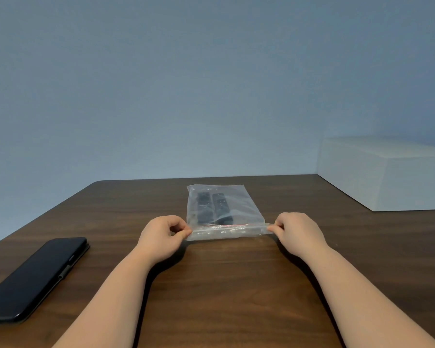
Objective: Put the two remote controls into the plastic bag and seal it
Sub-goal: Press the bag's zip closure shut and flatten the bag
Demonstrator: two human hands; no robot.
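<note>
1. Toward the far middle of the brown surface, the plastic bag is laid flat, its mouth turned to the person.
2. Both remote controls are seen inside it, side by side, dark through the clear film.
3. The near left corner of the mouth is pinched by the left hand; the near right corner is pinched by the right hand, thumb against forefinger in each case.
4. The film is judged thin, limp and slippery, so it is best gripped at the stiffer zip strip, marked by a red line.
5. The remotes are judged light and rigid; little risk of damage is expected.
6. Whether the strip is pressed shut cannot be told.
7. A dark phone and a white box are left aside, well apart.
</note>
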